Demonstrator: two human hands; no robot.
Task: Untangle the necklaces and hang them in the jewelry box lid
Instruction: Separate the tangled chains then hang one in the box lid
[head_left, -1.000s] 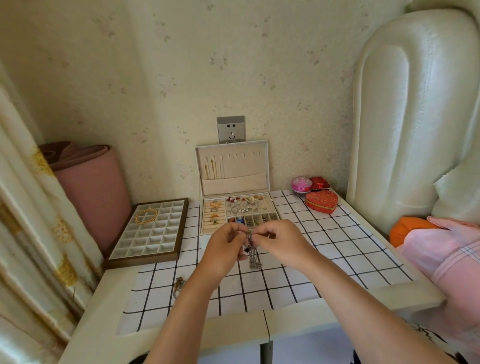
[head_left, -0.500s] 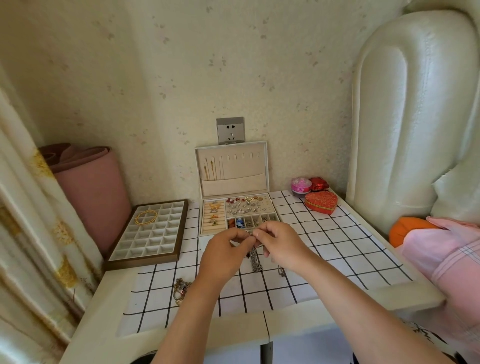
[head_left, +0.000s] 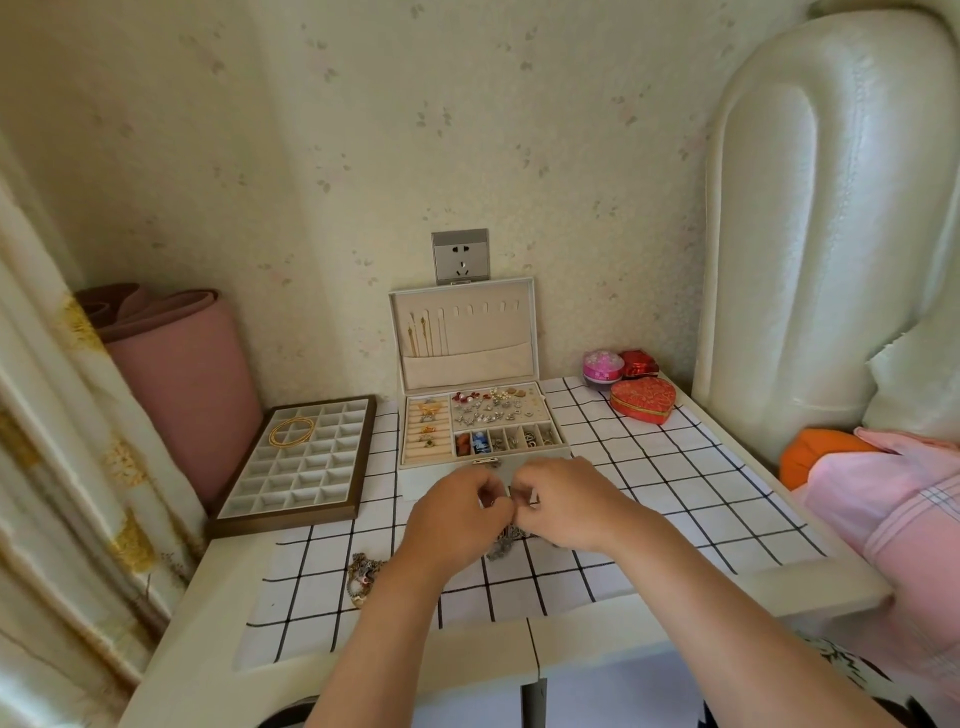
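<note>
Necklaces (head_left: 503, 543) lengthwise downward from left hand (head_left: 457, 514) and right hand (head_left: 566, 506).

Head camera, down onto near table (head_left: 218, 587)

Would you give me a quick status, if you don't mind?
Status: left hand, right hand both pinching tangled necklace over cloth. Few chains hung in lid. On cloth, left: second tangle. Nothing blocking the lid.

The jewelry box (head_left: 467, 369) is lined with matt cream cloth. Left of it, a tray (head_left: 285, 519) has a smooth, brown, wood-like frame. Right of it, a heart box (head_left: 643, 402) is glossy red cloth.
</note>
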